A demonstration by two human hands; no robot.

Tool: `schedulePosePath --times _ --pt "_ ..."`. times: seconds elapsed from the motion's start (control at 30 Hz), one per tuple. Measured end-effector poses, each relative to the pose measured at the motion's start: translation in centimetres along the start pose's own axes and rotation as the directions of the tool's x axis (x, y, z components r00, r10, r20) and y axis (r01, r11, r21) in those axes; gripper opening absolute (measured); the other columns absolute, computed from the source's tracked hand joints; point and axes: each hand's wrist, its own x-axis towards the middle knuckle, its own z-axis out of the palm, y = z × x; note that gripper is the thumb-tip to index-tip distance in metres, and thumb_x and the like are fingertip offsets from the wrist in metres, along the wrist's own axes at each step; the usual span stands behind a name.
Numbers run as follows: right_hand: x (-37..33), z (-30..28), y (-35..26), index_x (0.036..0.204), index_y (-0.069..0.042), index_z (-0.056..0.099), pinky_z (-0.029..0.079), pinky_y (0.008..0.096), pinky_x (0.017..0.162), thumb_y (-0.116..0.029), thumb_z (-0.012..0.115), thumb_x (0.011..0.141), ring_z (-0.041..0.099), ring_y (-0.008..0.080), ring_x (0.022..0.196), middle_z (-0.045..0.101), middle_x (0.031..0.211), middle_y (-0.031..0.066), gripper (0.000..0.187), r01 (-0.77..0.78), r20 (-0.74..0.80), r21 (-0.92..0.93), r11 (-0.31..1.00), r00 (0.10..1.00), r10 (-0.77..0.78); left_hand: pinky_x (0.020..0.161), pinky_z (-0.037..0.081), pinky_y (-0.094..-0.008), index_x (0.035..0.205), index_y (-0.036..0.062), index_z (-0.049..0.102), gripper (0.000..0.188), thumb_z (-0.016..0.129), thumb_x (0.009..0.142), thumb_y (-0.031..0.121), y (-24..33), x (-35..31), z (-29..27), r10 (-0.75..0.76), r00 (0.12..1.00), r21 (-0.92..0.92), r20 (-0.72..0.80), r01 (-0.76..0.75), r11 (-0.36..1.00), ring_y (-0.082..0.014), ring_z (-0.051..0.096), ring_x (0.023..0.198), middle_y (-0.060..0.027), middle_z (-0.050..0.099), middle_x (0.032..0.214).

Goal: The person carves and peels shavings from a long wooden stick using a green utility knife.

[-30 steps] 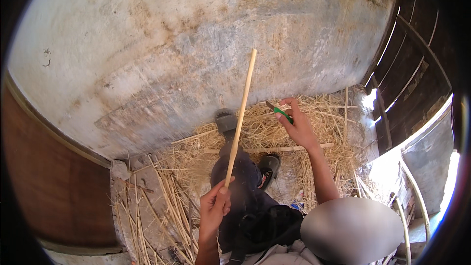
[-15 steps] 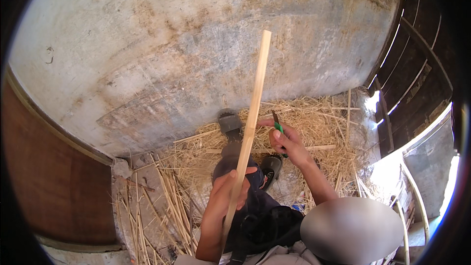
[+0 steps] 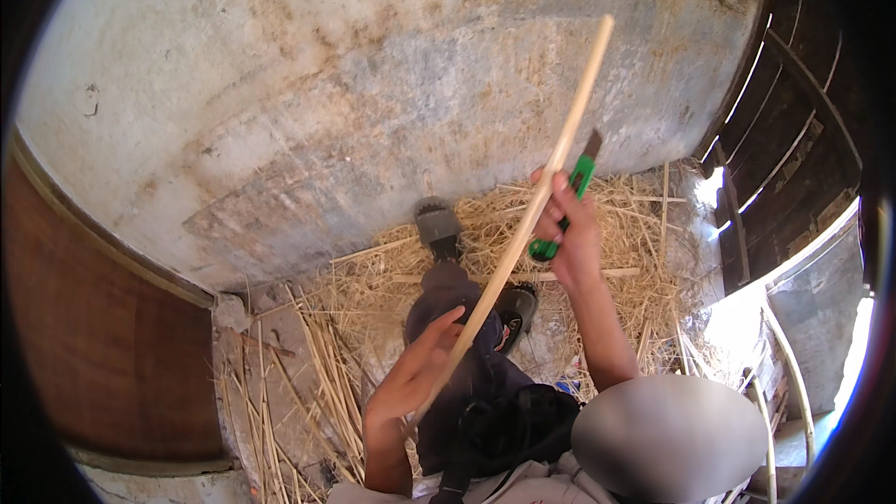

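Observation:
A long pale strip of split bamboo [image 3: 505, 269] slants from my lap up to the right, in front of the wall. My right hand [image 3: 580, 235] is closed around a green utility knife [image 3: 578, 181], its dark blade out and pointing up, and the fingers also grip the strip about midway. Lower down, my left hand [image 3: 422, 371] has its fingers stretched out beside the strip's lower part. Whether the left palm touches the strip I cannot tell. The strip's lowest end lies by my left wrist.
Straw-like shavings [image 3: 621, 224] cover the floor by the stained wall [image 3: 373, 112]. More thin strips [image 3: 331, 364] lie at lower left, next to a brown panel [image 3: 112, 317]. My shoes [image 3: 516, 315] stand among the shavings. A blurred oval [image 3: 667, 439] covers the lower right.
My right hand has moved up and taken hold of the strip while keeping the knife. My left hand has loosened its grip. The strip's top has swung right and up.

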Motion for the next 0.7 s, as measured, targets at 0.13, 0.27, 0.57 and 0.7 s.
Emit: schedulePosePath --times 0.13,0.27,0.57,0.7 --pt "2.3 -1.0 -2.1 0.124 0.001 0.067 0.027 0.0233 0.051 -0.036 0.061 0.112 0.033 0.0027 0.056 0.039 0.073 -0.0096 0.04 0.147 -0.085 0.044 0.988 0.986 -0.143 0.085 0.054 -0.032 0.16 -0.0003 0.04 0.074 0.053 0.111 0.053 -1.1 -2.3 -1.6 -0.046 0.996 -0.012 0.076 0.047 0.999 -0.0167 0.069 0.097 -0.0107 0.068 0.116" --pt "3.3 -1.2 -3.4 0.127 0.002 0.067 0.027 0.0234 0.052 -0.036 0.058 0.113 0.032 0.0024 0.057 0.039 0.073 -0.009 0.041 0.218 -0.131 -0.023 0.976 0.967 -0.219 0.058 0.038 -0.0221 0.143 -0.0008 0.057 0.047 0.057 0.114 0.036 -2.0 -2.7 -1.0 -0.249 0.968 -0.059 -0.022 0.247 0.967 -0.0046 0.049 0.066 0.002 0.056 0.085" --pt "-1.9 -3.4 1.8 0.128 -0.006 0.06 0.028 0.0243 0.055 -0.058 0.05 0.11 0.037 0.0049 0.061 0.044 0.074 -0.0052 0.056 0.266 0.151 -0.447 0.854 0.964 -0.221 0.057 0.031 -0.0208 0.145 -0.0023 0.06 0.038 0.056 0.113 0.018 1.1 -0.9 3.3 -0.121 0.931 0.015 -0.345 0.134 0.991 -0.0018 0.042 0.065 0.0072 0.051 0.078" --pt "-5.5 -3.2 3.5 0.116 -0.006 0.064 0.036 0.0263 0.061 -0.047 0.062 0.107 0.045 0.0044 0.068 0.051 0.076 -0.0054 0.042 0.33 0.379 -0.543 0.772 0.917 -0.125 0.06 0.035 -0.0203 0.149 -0.0021 0.058 0.041 0.058 0.112 0.015 1.2 -0.5 4.1 -0.015 0.892 0.032 -0.451 0.033 0.999 -0.0023 0.044 0.067 0.0048 0.057 0.084"
